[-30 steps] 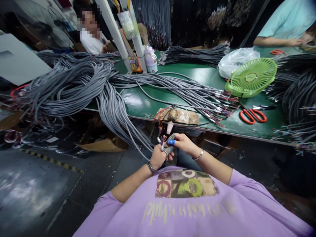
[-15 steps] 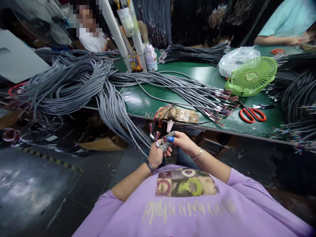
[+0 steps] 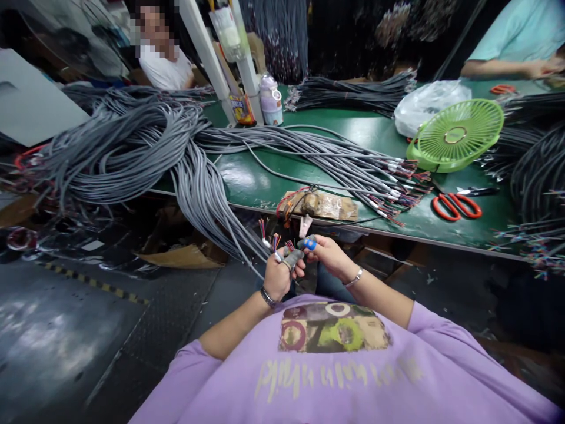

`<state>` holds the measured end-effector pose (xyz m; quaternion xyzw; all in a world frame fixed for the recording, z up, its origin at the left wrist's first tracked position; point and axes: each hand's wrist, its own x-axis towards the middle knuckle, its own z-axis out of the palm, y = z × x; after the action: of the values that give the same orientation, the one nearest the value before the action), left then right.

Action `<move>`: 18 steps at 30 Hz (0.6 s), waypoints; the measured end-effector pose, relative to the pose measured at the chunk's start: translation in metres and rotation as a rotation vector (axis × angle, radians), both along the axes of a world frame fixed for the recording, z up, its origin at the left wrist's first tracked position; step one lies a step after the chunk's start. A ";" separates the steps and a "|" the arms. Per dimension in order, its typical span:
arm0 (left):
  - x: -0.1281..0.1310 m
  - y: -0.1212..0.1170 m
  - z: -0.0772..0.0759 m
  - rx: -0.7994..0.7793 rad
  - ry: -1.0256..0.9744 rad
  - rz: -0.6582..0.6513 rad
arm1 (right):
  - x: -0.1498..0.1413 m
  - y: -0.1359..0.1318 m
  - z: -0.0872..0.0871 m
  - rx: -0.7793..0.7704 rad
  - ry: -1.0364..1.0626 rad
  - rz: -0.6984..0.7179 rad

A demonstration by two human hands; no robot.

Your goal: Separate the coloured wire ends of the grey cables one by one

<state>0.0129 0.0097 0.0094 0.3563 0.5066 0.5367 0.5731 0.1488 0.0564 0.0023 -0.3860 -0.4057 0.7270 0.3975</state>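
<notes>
Many smooth grey round cables (image 3: 128, 156): looped in a heavy coil far to the left of the brown tape-wrapped wooden board (image 3: 335, 207), partly on the dark green glossy table (image 3: 241, 179).
Hanging grey cable bundle (image 3: 205, 203): drops over the table's front edge, left of the board; its long axis slopes from upper left to lower right, down towards the left hand.
Held cable ends with white sleeves and thin coloured wires (image 3: 276, 242): below and left of the board, rising out of the left fist; the red, blue and orange wire tips point upward, away from the person's body, splayed apart.
Left hand (image 3: 279, 277): below and left of the board, closed round the cable ends, grey covers on its fingertips, a dark bracelet at the wrist.
Pale pink tapered piece (image 3: 305, 226): just below the board's front edge.
Right hand (image 3: 329, 254): directly below the board, thumb and fingertips drawn close together beside the wire tips, a blue wrap on one digit; whether it pinches a wire cannot be told.
Fanned grey cables with bared wire ends (image 3: 326, 156): behind the board and out to its right, long axis running left to right, wire ends pointing right.
Round lime-green plastic fan (image 3: 454, 135): behind and well right of the board.
Orange-handled scissors (image 3: 457, 206): right of the board, handles towards the person.
</notes>
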 end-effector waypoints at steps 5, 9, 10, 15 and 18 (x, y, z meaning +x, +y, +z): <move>-0.003 0.000 0.009 -0.005 -0.036 0.041 | 0.006 0.010 -0.007 -0.165 0.142 -0.060; -0.002 0.004 0.013 0.002 -0.056 0.017 | 0.004 0.023 -0.005 -0.232 0.132 -0.048; -0.001 0.005 0.013 -0.001 -0.058 0.011 | 0.002 0.026 -0.003 -0.241 0.129 -0.033; 0.001 0.013 0.014 -0.010 -0.052 -0.029 | -0.006 0.036 0.003 -0.113 0.167 0.017; 0.002 0.014 0.015 -0.015 -0.041 -0.057 | -0.009 0.037 0.000 -0.081 0.173 -0.015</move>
<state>0.0147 0.0236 0.0241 0.3552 0.4884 0.5233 0.6013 0.1398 0.0933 0.0020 -0.3405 -0.3370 0.7705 0.4204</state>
